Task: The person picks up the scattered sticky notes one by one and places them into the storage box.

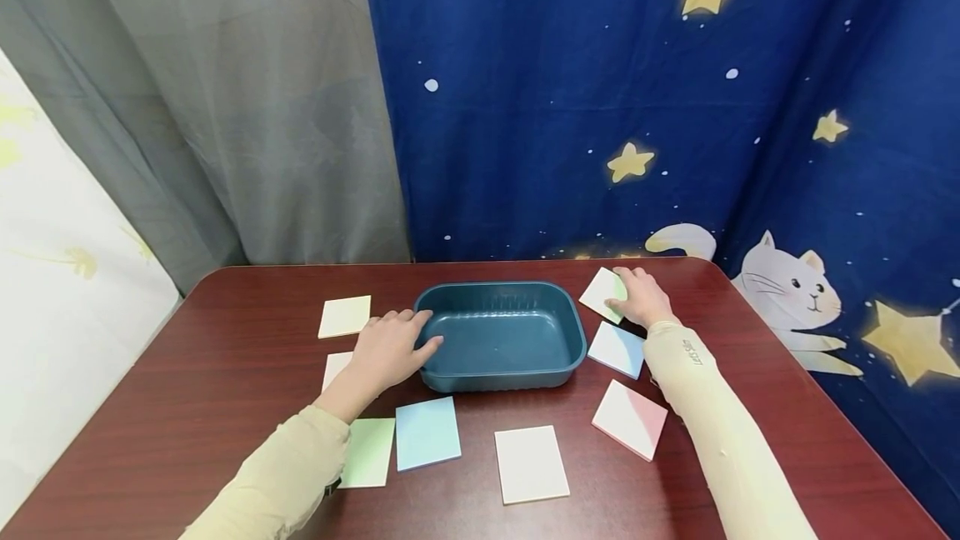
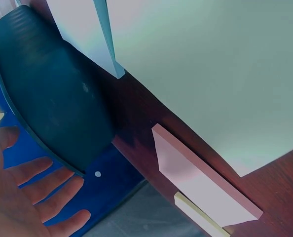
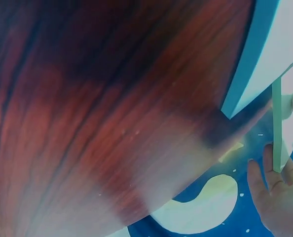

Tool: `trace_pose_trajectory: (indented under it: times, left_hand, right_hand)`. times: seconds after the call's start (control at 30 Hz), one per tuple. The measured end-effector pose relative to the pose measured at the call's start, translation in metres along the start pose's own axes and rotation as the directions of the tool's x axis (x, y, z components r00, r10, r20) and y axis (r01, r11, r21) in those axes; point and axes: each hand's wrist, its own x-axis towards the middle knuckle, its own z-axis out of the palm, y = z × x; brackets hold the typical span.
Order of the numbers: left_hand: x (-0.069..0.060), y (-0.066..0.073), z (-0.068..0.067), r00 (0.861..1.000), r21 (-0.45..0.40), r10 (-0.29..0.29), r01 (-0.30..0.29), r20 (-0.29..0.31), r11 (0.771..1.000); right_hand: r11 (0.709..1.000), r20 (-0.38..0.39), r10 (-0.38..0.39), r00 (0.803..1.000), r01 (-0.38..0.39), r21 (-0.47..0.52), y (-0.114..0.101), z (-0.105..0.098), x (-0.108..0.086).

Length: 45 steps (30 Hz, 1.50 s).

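Note:
A dark teal plastic bin (image 1: 502,340) stands at the middle of the table. At its left rim is my left hand (image 1: 392,346), fingers extended and spread, the fingertips by the rim; the left wrist view shows the palm side of this hand (image 2: 43,192). At the far right, my right hand (image 1: 639,297) has its thumb and fingers at the edges of a pale green sticky note pad (image 1: 602,293). In the right wrist view, the thumb lies over the face of the pad (image 3: 277,133) and the fingers are at its edge. A blue sticky note pad (image 1: 617,349) lies just nearer.
Nearer on the right is a pink pad (image 1: 630,421), with a whitish pad (image 1: 532,465) at front centre. Leftward lie a light blue pad (image 1: 427,433), a green pad (image 1: 372,450) partly under the left sleeve, a partly hidden pink pad (image 1: 336,367) and a yellow pad (image 1: 344,317). Curtains hang behind.

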Motion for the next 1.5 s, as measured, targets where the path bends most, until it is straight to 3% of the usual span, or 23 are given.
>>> trace_pose_trajectory:
  times: [0.27,0.43,0.77,0.93,1.3,1.5]
  left_hand:
    - [-0.002,0.000,0.001,1.000,-0.004,-0.001,0.001,0.016,1.000]
    - [-0.003,0.000,0.001,1.000,-0.012,0.000,0.000,0.016,1.000]
    - [-0.001,0.000,0.001,1.000,-0.015,0.007,-0.007,0.010,1.000]
    - [-0.001,0.000,0.001,1.000,-0.016,0.004,-0.004,0.015,1.000]
    - [0.000,-0.001,0.001,1.000,-0.017,0.009,-0.009,0.018,1.000]
    - [0.002,-0.001,-0.001,1.000,-0.011,0.011,-0.011,0.019,1.000]
  right_hand:
    - [0.998,-0.017,-0.039,0.999,0.038,-0.044,-0.003,-0.003,-0.004]
    - [0.994,-0.066,-0.087,0.994,0.083,-0.067,-0.007,-0.008,-0.005]
    - [0.976,-0.134,-0.214,0.968,0.205,-0.078,-0.015,-0.015,-0.008]
    - [0.956,-0.179,-0.292,0.940,0.283,-0.072,-0.017,-0.021,-0.011]
    - [0.961,-0.187,-0.263,0.946,0.241,-0.132,-0.020,-0.040,-0.018]
    - [0.954,-0.213,-0.288,0.934,0.261,-0.145,-0.026,-0.055,-0.023]
